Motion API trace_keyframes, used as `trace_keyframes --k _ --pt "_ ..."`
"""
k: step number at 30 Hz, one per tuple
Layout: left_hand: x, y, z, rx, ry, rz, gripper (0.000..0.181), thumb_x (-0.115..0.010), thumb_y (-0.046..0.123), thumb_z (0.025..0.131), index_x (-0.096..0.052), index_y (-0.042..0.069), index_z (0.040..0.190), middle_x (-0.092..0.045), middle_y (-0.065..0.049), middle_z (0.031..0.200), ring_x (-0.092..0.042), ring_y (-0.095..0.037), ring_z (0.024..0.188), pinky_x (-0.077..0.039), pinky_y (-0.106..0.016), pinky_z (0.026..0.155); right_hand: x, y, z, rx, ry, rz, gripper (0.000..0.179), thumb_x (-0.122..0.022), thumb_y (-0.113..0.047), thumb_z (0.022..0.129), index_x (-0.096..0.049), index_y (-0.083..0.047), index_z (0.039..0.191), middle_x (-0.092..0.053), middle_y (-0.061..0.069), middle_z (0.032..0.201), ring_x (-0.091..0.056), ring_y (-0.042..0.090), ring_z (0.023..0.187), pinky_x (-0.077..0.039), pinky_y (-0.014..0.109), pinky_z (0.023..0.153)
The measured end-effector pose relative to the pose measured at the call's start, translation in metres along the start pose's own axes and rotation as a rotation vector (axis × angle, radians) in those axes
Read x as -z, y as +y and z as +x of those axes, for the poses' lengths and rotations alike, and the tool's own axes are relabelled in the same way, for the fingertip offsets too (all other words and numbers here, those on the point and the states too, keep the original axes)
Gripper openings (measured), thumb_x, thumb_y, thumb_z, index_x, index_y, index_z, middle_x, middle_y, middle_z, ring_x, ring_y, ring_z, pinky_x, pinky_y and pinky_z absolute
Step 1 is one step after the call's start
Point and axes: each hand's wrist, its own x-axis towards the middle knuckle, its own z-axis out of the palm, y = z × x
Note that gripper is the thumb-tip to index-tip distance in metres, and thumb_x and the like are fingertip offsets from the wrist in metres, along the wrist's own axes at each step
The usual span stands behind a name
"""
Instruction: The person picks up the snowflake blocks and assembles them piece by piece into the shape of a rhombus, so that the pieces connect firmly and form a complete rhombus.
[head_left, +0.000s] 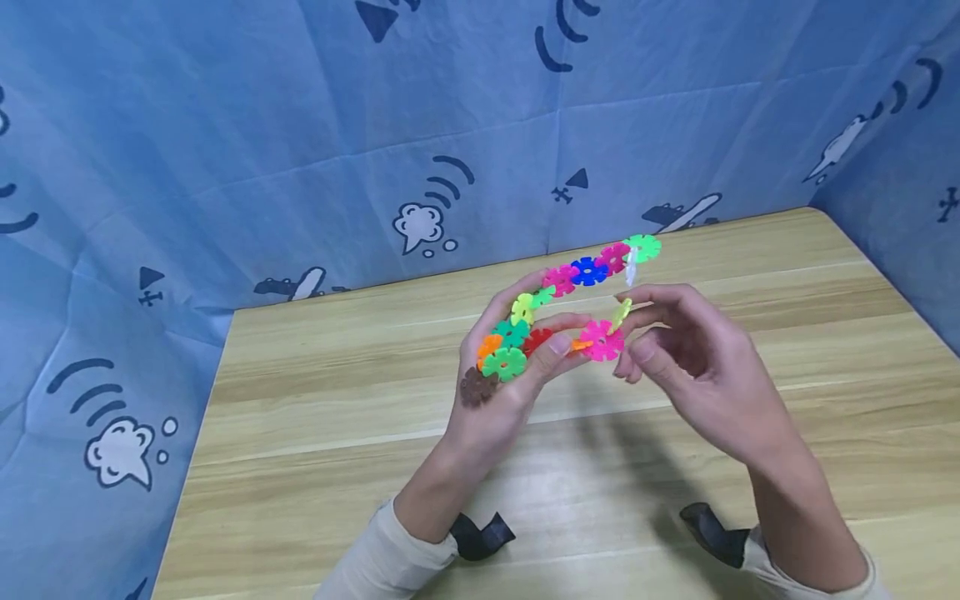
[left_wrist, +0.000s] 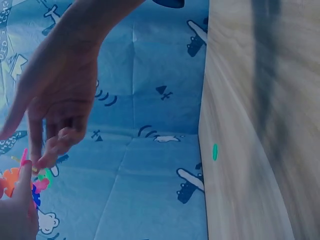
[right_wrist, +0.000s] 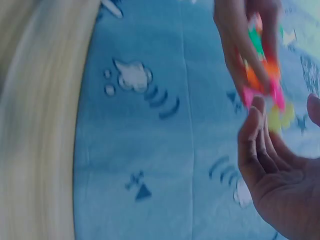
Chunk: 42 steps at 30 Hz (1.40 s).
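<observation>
A chain of toothed plastic snowflake discs (head_left: 590,271) in several colours bends round in a loop above the table. My left hand (head_left: 495,408) grips it, thumb on the front near a red disc (head_left: 536,342). A brown disc (head_left: 478,387) lies at its lower left end; a light green disc (head_left: 642,247) and a whitish piece are at the upper right. My right hand (head_left: 712,375) has loosely bent fingers beside a yellow disc (head_left: 621,316) joined to a pink disc (head_left: 602,341). Its fingertips seem to touch the yellow disc, while the thumb stands apart, also in the right wrist view.
Under the hands is a wooden table (head_left: 315,433). Blue patterned cloth (head_left: 300,167) hangs behind it and at the sides. A small green piece (left_wrist: 215,152) lies on the table in the left wrist view. Black straps (head_left: 482,537) stick out at both wrists.
</observation>
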Motion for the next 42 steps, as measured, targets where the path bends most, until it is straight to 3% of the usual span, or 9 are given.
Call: trace_keyframes --k 5,10,15,22,27,33,36,39,42 --pt "-0.003 -0.002 -0.002 -0.005 -0.024 0.081 0.059 -0.063 -0.002 0.104 -0.048 0.018 0.157 -0.067 -0.028 0.141 -0.069 -0.034 0.134 -0.062 -0.035 0.105 -0.013 -0.002 0.0 -0.044 0.08 0.131 0.046 -0.068 0.027 0.087 -0.064 0.007 0.128 -0.076 0.009 0.093 -0.072 0.016 0.064 -0.063 0.023 0.064" --pt "-0.003 -0.004 -0.001 -0.087 -0.097 0.148 0.068 -0.066 -0.006 0.1 -0.042 0.013 0.161 -0.064 -0.026 0.148 -0.064 -0.032 0.141 -0.061 -0.029 0.105 -0.011 -0.001 0.001 -0.076 0.117 0.193 0.041 -0.062 0.023 0.094 -0.065 0.006 0.132 -0.078 0.012 0.101 -0.073 0.019 0.067 -0.066 0.025 0.068" --pt "-0.001 -0.005 0.0 -0.109 -0.199 0.026 0.078 -0.065 -0.014 0.095 -0.033 0.006 0.164 -0.049 -0.024 0.164 -0.05 -0.036 0.153 -0.057 -0.035 0.111 -0.007 -0.001 0.001 -0.134 0.121 0.264 0.037 -0.057 0.015 0.102 -0.061 0.007 0.137 -0.079 0.016 0.111 -0.077 0.023 0.072 -0.069 0.031 0.072" --pt "0.002 -0.003 0.0 -0.096 -0.312 -0.17 0.083 -0.061 -0.008 0.097 -0.018 0.0 0.168 -0.026 -0.025 0.175 -0.03 -0.039 0.164 -0.05 -0.031 0.119 -0.002 0.007 0.002 -0.159 0.09 0.534 0.037 -0.046 0.016 0.105 -0.05 0.016 0.142 -0.076 0.023 0.117 -0.078 0.029 0.086 -0.069 0.037 0.071" --pt "0.003 -0.004 0.002 -0.053 -0.346 -0.286 0.079 -0.053 -0.002 0.098 -0.016 -0.003 0.168 -0.019 -0.021 0.178 -0.021 -0.036 0.167 -0.044 -0.038 0.128 0.0 0.007 0.001 -0.169 0.097 0.55 0.037 -0.047 0.016 0.105 -0.049 0.015 0.142 -0.076 0.023 0.119 -0.078 0.029 0.092 -0.069 0.038 0.071" --pt "0.009 -0.005 0.003 0.003 -0.355 -0.418 0.094 -0.069 0.031 0.102 -0.013 0.0 0.17 -0.012 -0.015 0.181 -0.011 -0.032 0.17 -0.023 -0.056 0.137 -0.001 0.005 0.0 -0.174 0.141 0.575 0.037 -0.048 0.017 0.104 -0.049 0.011 0.14 -0.077 0.021 0.116 -0.079 0.027 0.09 -0.069 0.04 0.07" --pt "0.01 -0.006 0.003 0.001 -0.355 -0.449 0.098 -0.069 0.042 0.102 -0.011 0.001 0.171 -0.009 -0.014 0.182 -0.008 -0.032 0.17 -0.031 -0.045 0.136 -0.001 0.004 0.0 -0.161 0.144 0.596 0.038 -0.048 0.018 0.104 -0.048 0.011 0.141 -0.077 0.021 0.11 -0.079 0.028 0.085 -0.069 0.04 0.07" --pt "0.008 -0.007 0.003 0.004 -0.331 -0.416 0.101 -0.07 0.046 0.101 -0.011 0.001 0.171 -0.01 -0.014 0.181 -0.009 -0.031 0.17 -0.043 -0.032 0.126 -0.002 0.002 0.0 -0.141 0.124 0.633 0.04 -0.047 0.019 0.104 -0.046 0.011 0.143 -0.077 0.02 0.104 -0.078 0.03 0.081 -0.069 0.042 0.072" --pt "0.006 -0.008 0.003 0.019 -0.307 -0.376 0.11 -0.073 0.052 0.098 -0.009 0.001 0.171 -0.01 -0.015 0.181 -0.01 -0.031 0.17 -0.045 -0.025 0.122 -0.004 0.0 -0.001 -0.132 0.105 0.657 0.043 -0.045 0.021 0.103 -0.046 0.009 0.144 -0.076 0.019 0.099 -0.079 0.031 0.079 -0.069 0.043 0.072"
